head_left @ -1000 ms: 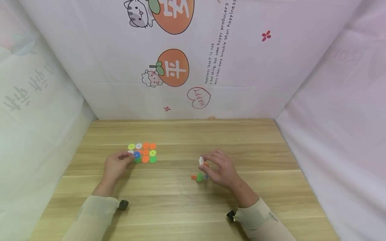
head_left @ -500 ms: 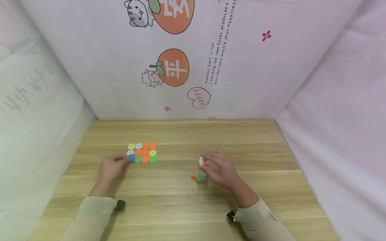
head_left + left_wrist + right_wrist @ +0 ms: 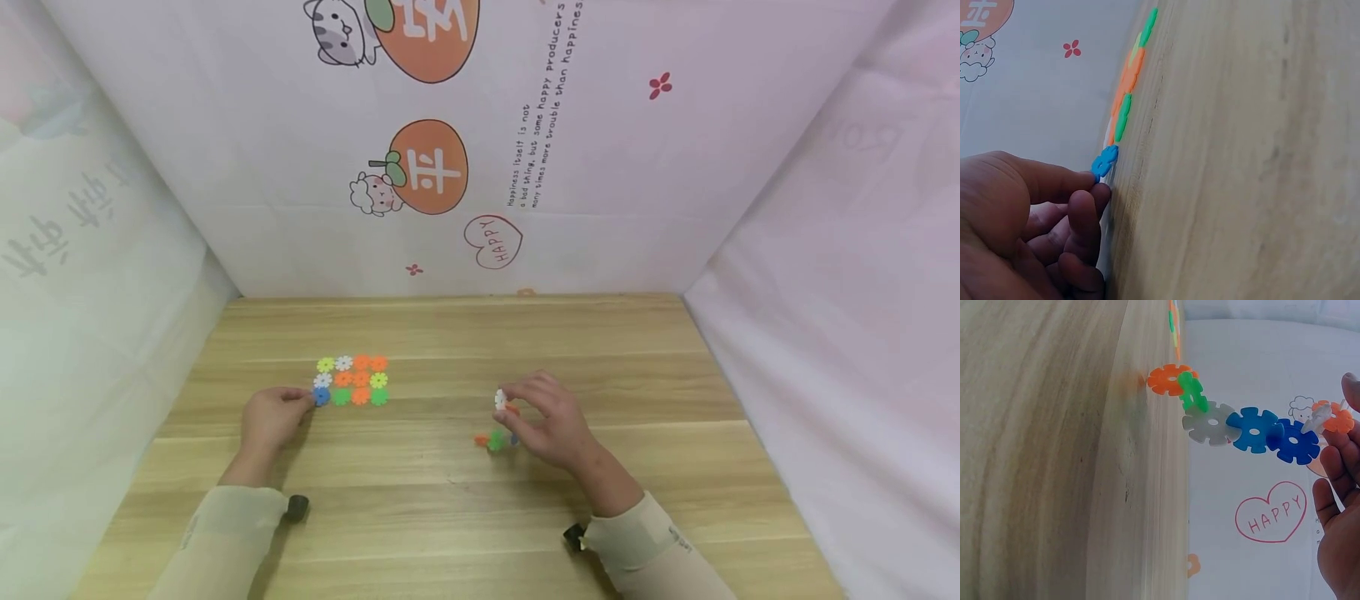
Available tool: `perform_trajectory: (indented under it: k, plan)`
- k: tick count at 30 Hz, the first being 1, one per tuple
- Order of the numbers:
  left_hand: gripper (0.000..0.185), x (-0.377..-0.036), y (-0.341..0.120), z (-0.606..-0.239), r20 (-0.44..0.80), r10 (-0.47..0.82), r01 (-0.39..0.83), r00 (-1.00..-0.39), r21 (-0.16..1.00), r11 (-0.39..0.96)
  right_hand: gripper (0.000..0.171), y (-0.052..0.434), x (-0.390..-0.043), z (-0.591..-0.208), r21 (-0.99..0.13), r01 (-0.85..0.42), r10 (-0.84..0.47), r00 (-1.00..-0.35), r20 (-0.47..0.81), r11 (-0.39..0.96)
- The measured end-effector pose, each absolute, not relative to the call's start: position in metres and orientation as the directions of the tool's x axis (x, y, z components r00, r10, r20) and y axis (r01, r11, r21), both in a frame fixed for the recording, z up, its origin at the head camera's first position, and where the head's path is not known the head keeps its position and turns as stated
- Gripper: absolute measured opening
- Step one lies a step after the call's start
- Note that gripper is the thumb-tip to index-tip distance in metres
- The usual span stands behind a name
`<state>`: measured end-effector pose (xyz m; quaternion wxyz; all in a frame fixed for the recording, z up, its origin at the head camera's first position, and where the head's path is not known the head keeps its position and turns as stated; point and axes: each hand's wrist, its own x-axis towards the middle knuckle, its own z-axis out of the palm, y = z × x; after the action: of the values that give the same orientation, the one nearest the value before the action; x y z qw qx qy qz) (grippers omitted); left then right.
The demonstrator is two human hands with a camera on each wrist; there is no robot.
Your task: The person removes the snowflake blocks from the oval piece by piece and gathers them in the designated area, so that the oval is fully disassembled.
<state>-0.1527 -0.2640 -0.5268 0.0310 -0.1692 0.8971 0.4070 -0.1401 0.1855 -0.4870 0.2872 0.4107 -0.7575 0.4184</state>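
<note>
A flat mat of snowflake pieces in yellow, white, orange and green lies on the wooden table, left of centre. My left hand pinches a blue piece at the mat's near left corner. The left wrist view shows thumb and forefinger at the blue piece, which lies on the wood. My right hand holds up a chain of pieces by its white and orange end. The chain's lower orange piece touches the table.
Printed cloth walls close in the table at the back and on both sides. Bare wood lies between the two hands and along the near edge.
My left hand has carried the blue piece from over the mat's lower left part out to its near left corner and drawn back leftward. The right hand and its chain have stayed still.
</note>
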Motion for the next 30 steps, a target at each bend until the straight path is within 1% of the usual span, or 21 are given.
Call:
perform_trajectory:
  k: [11,30]
  plan:
    - [0.037,-0.1547,-0.2677,-0.5232,-0.182,-0.232,-0.292,-0.956,0.69,0.663,0.029,0.1859,-0.1411,-0.4845,-0.402,-0.855,-0.395,-0.51,0.764,0.327]
    - [0.036,-0.1521,-0.2685,-0.5241,-0.195,-0.241,-0.307,-0.951,0.705,0.639,0.029,0.1852,-0.1413,-0.4852,-0.39,-0.859,-0.397,-0.503,0.768,0.333]
